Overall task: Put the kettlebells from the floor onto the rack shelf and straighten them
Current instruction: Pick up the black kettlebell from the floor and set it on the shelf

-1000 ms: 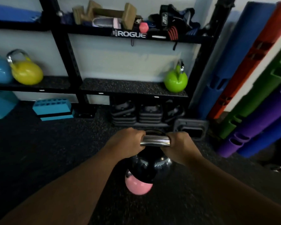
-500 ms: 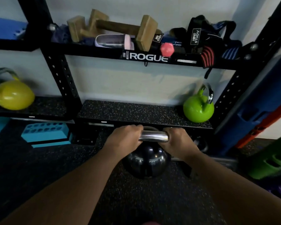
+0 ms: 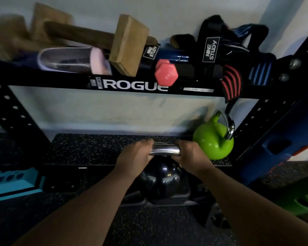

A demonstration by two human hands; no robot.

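Note:
A glossy black kettlebell with a chrome handle hangs in the air just in front of the speckled rack shelf. My left hand grips the left end of the handle and my right hand grips the right end. The ball sits at about the height of the shelf's front edge. A green kettlebell stands on the right end of the same shelf, its chrome handle turned to the right. It is close beside my right hand.
The upper shelf carries wooden parallettes, a pink 1 kg dumbbell, a shaker bottle and wrist wraps. Black rack uprights stand at both sides. Stacked dark plates lie under the shelf; a teal block sits at the left.
Both hands have carried the black kettlebell up from the floor and forward toward the shelf. The view has closed in on the rack; the pink kettlebell on the floor has dropped out of sight.

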